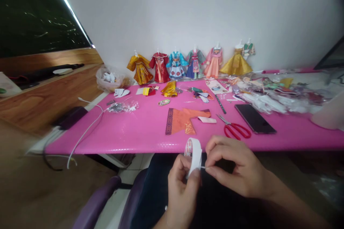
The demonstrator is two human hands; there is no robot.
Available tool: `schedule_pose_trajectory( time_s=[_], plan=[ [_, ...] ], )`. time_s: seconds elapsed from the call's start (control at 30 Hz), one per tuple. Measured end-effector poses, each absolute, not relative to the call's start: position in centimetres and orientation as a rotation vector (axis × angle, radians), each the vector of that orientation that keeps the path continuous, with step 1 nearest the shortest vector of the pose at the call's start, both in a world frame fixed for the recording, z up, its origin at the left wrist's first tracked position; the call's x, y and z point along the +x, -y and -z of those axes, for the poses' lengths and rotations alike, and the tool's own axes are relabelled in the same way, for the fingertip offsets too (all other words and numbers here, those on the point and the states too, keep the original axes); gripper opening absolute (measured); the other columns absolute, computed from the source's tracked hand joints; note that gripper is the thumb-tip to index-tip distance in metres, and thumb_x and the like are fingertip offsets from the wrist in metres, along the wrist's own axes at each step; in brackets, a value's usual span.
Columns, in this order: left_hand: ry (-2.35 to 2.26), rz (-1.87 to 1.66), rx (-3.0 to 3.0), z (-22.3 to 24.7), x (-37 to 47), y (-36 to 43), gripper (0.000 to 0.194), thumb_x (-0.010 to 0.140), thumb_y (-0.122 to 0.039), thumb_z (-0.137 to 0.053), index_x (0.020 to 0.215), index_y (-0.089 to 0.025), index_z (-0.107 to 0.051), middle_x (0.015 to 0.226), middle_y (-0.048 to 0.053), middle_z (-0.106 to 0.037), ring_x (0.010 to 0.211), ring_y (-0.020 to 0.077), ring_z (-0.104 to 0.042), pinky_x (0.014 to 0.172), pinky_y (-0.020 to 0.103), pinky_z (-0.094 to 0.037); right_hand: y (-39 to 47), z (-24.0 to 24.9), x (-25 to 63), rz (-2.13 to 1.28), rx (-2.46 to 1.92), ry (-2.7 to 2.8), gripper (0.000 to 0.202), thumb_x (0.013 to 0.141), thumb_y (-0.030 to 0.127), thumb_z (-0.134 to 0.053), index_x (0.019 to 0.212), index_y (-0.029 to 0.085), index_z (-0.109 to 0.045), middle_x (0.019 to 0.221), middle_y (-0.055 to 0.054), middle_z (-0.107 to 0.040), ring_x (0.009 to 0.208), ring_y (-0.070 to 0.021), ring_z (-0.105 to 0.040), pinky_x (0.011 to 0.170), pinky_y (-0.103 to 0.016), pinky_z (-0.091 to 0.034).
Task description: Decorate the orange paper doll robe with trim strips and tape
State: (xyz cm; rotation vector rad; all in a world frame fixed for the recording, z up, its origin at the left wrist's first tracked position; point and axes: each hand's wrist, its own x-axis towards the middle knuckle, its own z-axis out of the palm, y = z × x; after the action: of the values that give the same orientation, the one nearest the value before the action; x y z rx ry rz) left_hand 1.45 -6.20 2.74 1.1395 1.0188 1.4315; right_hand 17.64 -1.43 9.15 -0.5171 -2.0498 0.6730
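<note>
A white roll of tape (197,155) with red print on its inner side is upright in my left hand (184,186), pinched between thumb and fingers. Just right of it, my right hand (236,168) pinches a thin white end that reaches to the roll. Both hands are over my lap, in front of the table edge. Beyond them on the pink table (134,128) lie an orange cloth garment piece (178,120), a small pale strip (207,119) and red-handled scissors (236,130) with blades apart.
A black phone (255,118) lies right of the scissors. Several small dresses (176,65) stand along the wall. Plastic-wrapped pieces (279,96) are heaped at the right. A white cable (88,128) hangs over the left edge, near a plastic bag (109,78).
</note>
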Motion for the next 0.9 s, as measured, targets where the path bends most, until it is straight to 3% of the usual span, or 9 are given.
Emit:
schedule_pose_trajectory(
  time_s=[0.47, 0.9],
  plan=[
    [-1.026, -1.451, 1.061, -3.6, 1.8, 6.3, 0.025, 0.084, -0.029, -0.061, 0.067, -0.021, -0.044, 0.056, -0.005, -0.046, 0.051, 0.0104, -0.038, 0.051, 0.022, -0.032, 1.7, -8.7, 17.3, -0.506, -0.422, 2.011, 0.015, 0.081, 0.003, -0.059, 0.081, 0.018, -0.061, 0.073, -0.002, -0.058, 0.065, -0.0131, -0.055, 0.058, -0.026, -0.044],
    [-0.984, -1.473, 0.973, -3.9, 1.8, 6.4, 0.025, 0.083, -0.026, -0.063, 0.066, -0.021, -0.045, 0.056, -0.006, -0.047, 0.051, 0.0098, -0.041, 0.051, 0.021, -0.036, 2.4, -9.6, 17.4, -0.122, -0.36, 2.2, 0.014, 0.08, 0.005, -0.061, 0.084, 0.018, -0.062, 0.068, -0.004, -0.065, 0.06, -0.0163, -0.049, 0.054, -0.032, -0.039]
  ],
)
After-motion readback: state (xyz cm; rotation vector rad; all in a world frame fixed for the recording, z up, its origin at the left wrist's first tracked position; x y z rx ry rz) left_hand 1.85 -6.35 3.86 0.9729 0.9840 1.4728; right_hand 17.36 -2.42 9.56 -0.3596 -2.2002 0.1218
